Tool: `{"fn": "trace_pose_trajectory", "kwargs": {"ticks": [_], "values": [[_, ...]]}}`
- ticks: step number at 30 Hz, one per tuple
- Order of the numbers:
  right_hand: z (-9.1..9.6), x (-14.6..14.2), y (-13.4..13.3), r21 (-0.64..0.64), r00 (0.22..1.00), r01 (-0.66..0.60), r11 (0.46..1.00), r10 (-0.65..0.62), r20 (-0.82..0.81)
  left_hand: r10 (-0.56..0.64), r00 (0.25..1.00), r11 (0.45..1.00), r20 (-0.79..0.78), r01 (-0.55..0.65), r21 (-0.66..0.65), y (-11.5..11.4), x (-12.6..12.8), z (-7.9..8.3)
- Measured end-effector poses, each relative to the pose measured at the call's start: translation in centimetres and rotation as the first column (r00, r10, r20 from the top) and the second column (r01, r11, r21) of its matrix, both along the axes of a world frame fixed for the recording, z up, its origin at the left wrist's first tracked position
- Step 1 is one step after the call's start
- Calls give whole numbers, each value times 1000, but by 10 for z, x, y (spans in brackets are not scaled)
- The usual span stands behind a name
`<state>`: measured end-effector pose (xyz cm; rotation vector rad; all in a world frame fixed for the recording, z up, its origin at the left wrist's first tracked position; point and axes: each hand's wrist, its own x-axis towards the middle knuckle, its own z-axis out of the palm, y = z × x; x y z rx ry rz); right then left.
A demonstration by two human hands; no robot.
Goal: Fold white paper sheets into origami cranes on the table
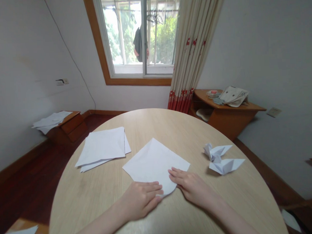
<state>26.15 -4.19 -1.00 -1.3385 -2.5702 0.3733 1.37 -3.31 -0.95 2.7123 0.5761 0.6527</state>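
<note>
A white sheet of paper (pixel 154 162) lies turned cornerwise on the round wooden table (pixel 160 227), one corner pointing away from me. Its near edge curves between my hands, and part of it is hidden under them. My left hand (pixel 141 199) rests on the near left part of the sheet, fingers stretched out to the right. On the right edge lies my right hand (pixel 190 185), its fingers extended over the paper and its thumb low by the near edge. To the right of the sheet stands a folded paper bird (pixel 223 160), with pointed wings.
A stack of white paper sheets (pixel 103 147) lies at the table's left. Behind the table are a wooden corner cabinet (pixel 230 115) with a cloth bag (pixel 234 95), a curtain (pixel 191 50) and a window. More papers (pixel 52 119) cover a low cabinet at far left.
</note>
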Motion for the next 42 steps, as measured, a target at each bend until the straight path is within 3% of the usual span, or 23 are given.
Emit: {"fn": "trace_pose_trajectory", "kwargs": {"ticks": [7,15,21,28,35,42], "values": [[7,-1,-2,-111,980,37,993,-58,-188,41,996,999,80,-41,-10,-3,0,3],[13,-2,1,-223,923,8,975,-93,-374,162,976,975,148,-136,-176,-2,-2,3],[12,-2,3,-206,933,53,977,-122,-337,231,966,885,111,-162,-437,1,-5,10],[8,-10,1,-161,943,-32,986,-24,-331,156,985,825,80,-86,-558,6,-11,15],[10,-16,-5,-187,943,-116,976,49,-329,121,985,657,120,11,-753,9,-12,20],[18,-30,-14,-140,978,-60,988,30,-205,129,972,487,195,109,-866,4,-1,12]]}}
